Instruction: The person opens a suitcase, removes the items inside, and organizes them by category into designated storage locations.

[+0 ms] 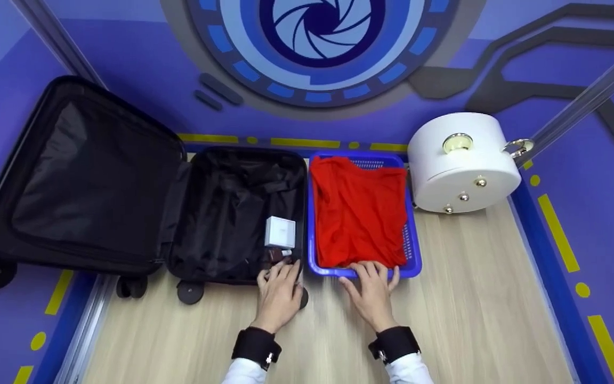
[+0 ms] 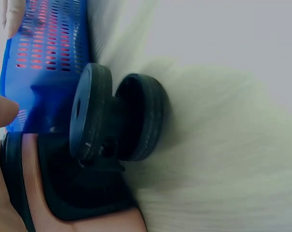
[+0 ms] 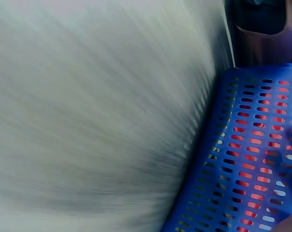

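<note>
An open black suitcase lies with a white box and a small dark brown item with a pale cap in its front right corner. My left hand reaches over the front rim there, fingers extended beside the small item; their tips are partly hidden. In the left wrist view, the thumb stands apart from the suitcase edge. My right hand rests at the front rim of a blue basket, fingertips by a folded red cloth inside it.
The suitcase lid stands raised at the left. Behind the basket's right side sits a white rounded case with gold fittings. A suitcase wheel sticks out at the front corner. A purple wall borders the wooden floor.
</note>
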`<state>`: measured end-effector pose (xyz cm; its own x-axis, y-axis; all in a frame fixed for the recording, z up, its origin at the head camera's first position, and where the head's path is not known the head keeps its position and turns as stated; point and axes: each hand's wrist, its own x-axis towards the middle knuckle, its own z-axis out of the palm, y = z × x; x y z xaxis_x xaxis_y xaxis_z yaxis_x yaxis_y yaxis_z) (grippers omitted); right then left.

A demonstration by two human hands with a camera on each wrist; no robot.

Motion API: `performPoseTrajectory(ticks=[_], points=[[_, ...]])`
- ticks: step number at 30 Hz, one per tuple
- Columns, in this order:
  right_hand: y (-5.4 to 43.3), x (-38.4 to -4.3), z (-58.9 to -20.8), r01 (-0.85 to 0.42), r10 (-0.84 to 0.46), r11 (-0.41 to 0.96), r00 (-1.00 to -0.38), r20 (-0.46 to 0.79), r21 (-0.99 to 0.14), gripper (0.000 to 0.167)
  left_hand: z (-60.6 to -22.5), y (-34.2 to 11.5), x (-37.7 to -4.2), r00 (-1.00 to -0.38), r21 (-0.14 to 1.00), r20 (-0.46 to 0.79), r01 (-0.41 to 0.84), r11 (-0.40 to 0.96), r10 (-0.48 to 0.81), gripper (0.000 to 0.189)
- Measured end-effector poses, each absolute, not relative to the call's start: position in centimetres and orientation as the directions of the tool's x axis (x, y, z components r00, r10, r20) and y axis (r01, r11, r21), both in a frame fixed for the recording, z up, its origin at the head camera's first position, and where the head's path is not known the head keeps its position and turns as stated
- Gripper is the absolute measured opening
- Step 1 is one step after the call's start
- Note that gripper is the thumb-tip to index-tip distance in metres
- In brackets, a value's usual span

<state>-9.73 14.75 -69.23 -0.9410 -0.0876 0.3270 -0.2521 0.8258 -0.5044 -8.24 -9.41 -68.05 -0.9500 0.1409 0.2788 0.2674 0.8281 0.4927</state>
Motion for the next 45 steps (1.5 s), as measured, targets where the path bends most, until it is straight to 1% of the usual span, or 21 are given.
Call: performPoseTrajectory(ticks=[4, 8, 17, 27, 38, 41, 45], points=[[14.6, -9.8, -69.4, -0.265, -0.097, 0.817, -0.939, 0.331, -0.512, 0.035, -68.0, -9.5, -8.2, -0.955, 0.513, 0.272, 0.247, 0.822, 0.117, 0.043], [14.5, -10.2, -69.4, -0.271, -0.102, 0.811, -0.938, 0.331, -0.519, 0.034, -68.0, -9.6, -8.1, -0.956, 0.516, 0.275, 0.235, 0.824, 0.100, 0.040], [14.6, -13.7, -68.9, -0.239, -0.089, 0.817, -0.951, 0.295, -0.525, 0.034, -67.9, -9.0, -8.3, -0.951, 0.509, 0.292, 0.246, 0.825, 0.104, 0.039], [14.4, -16.1, -68.7, -0.219, -0.090, 0.816, -0.962, 0.257, -0.535, 0.037, -67.5, -9.0, -8.4, -0.969, 0.531, 0.226, 0.205, 0.822, 0.096, 0.040], [14.2, -16.1, -68.8, -0.220, -0.103, 0.813, -0.966, 0.239, -0.539, 0.038, -67.5, -9.2, -7.8, -0.978, 0.534, 0.192, 0.176, 0.827, 0.084, 0.039], [14.3, -16.0, -68.1, -0.202, -0.110, 0.809, -0.975, 0.195, -0.552, 0.037, -67.5, -9.2, -7.8, -0.976, 0.529, 0.202, 0.181, 0.829, 0.084, 0.039], [15.0, -16.4, -65.9, -0.191, -0.131, 0.782, -0.981, 0.143, -0.593, 0.033, -67.5, -9.1, -8.1, -0.972, 0.530, 0.217, 0.196, 0.825, 0.091, 0.040]])
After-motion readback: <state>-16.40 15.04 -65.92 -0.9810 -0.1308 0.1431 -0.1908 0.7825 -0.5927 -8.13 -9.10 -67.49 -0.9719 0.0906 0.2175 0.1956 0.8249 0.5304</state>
